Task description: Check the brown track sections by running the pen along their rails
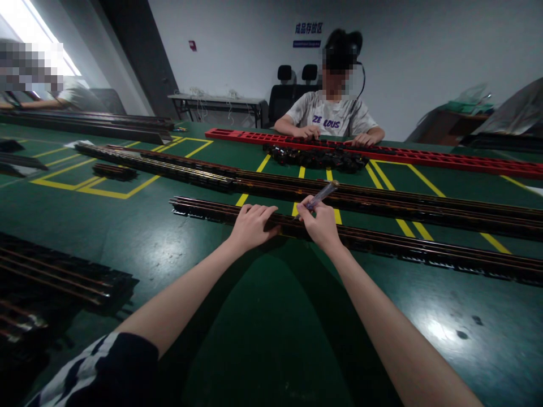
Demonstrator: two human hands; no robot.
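Note:
A long dark rail [382, 239] with copper-coloured strips lies across the green table in front of me. My left hand [251, 227] is closed over this rail, its fingers on top and its thumb along the near side. In my right hand [321, 227] is a screwdriver [324, 194] with a clear, purplish handle, tilted with its butt up and to the right. Its thin shaft points down at the rail, just right of my left hand. Whether the tip touches a screw is too small to tell.
More long rails [195, 172] lie just beyond. A person [335, 113] sits opposite at a red slotted frame [241, 135], beside a heap of small black parts [316, 158]. Stacked rails [55, 271] lie at left. Another person [72, 93] is at far left. Yellow tape [102, 192] marks the table.

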